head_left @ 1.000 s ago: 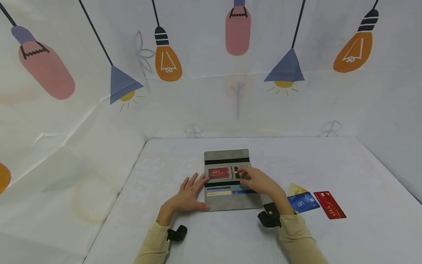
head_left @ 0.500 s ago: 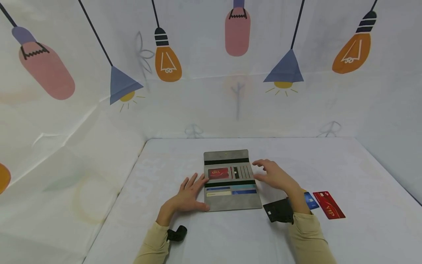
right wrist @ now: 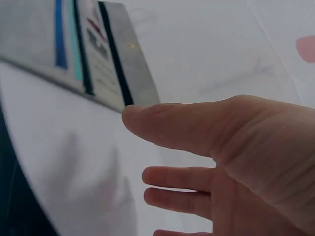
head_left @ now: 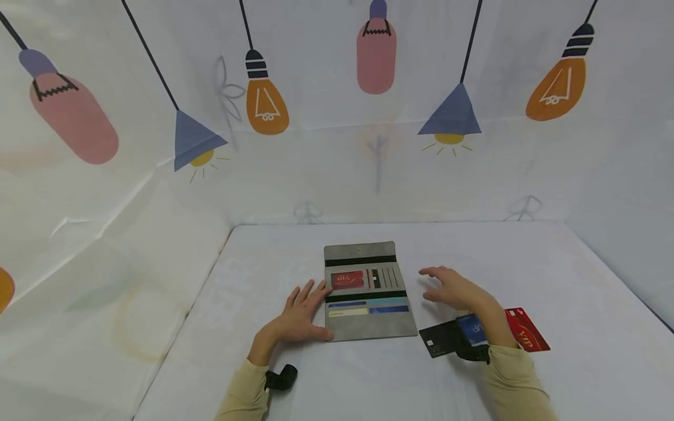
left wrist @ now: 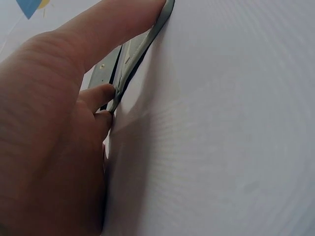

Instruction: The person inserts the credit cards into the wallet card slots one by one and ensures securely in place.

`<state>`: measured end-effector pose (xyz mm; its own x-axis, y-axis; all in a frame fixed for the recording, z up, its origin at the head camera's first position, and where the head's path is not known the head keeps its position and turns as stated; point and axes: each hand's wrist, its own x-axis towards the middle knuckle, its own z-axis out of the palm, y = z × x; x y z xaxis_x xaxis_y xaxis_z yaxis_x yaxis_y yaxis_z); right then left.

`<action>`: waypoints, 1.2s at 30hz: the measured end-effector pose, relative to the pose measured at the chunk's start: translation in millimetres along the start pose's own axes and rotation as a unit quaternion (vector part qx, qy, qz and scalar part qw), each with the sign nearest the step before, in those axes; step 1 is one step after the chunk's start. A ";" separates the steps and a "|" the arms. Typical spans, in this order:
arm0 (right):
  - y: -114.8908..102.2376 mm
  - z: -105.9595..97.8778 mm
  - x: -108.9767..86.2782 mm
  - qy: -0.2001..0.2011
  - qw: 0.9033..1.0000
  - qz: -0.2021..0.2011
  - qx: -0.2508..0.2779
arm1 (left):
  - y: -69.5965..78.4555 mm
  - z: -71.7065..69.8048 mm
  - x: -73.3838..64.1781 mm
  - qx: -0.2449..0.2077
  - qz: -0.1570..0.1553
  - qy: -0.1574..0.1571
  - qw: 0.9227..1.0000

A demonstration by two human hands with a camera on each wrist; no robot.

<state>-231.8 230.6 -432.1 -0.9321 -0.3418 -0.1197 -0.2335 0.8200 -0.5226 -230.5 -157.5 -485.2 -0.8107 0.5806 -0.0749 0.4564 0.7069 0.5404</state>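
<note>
A grey card wallet (head_left: 371, 331) lies unfolded on the white table. A red VIP card (head_left: 347, 280) shows in its window, and blue and cream cards (head_left: 347, 313) peek from the lower slots. My left hand (head_left: 296, 323) rests at the wallet's left edge with fingers spread; in the left wrist view its thumb (left wrist: 118, 24) touches the edge. My right hand (head_left: 458, 290) hovers to the right of the wallet, fingers loosely bent, holding nothing. In the right wrist view its thumb (right wrist: 172, 123) overlaps the wallet's corner.
Beneath and beside my right wrist lie a black card (head_left: 438, 339), a blue card (head_left: 471, 329) and a red VIP card (head_left: 526, 331), partly covered by the arm. A white sheet (head_left: 326, 164) with printed lamps stands behind the table (head_left: 368, 380).
My right hand has left the wallet's upper right slots and moved to the right, away from it. Its forearm now covers more of the loose cards. The left hand has stayed in place.
</note>
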 end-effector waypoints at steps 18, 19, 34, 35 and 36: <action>14.6 3.1 -53.7 -0.105 0.994 -0.010 0.028 | 1.9 0.9 -0.5 0.004 -0.008 0.004 1.000; 14.5 3.7 -56.0 -0.111 0.993 -0.010 0.025 | 2.1 0.8 -0.6 0.005 -0.010 0.002 1.000; 3.4 14.2 -59.2 -0.070 0.996 0.012 -0.049 | 5.3 -1.0 -1.4 0.008 -0.014 0.000 1.000; 3.5 14.8 -58.5 -0.065 0.996 0.008 -0.055 | 5.2 -1.0 -1.5 0.008 -0.013 0.001 1.000; 3.6 15.1 -57.7 -0.059 0.996 0.003 -0.061 | 5.1 -1.0 -1.6 0.008 -0.013 0.001 1.000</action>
<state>-174.7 246.4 -439.8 -0.8964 -0.3820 -0.2248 -0.2663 0.8696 -0.4159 -227.2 -155.2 -481.5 -0.8230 0.5613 -0.0875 0.4409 0.7283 0.5246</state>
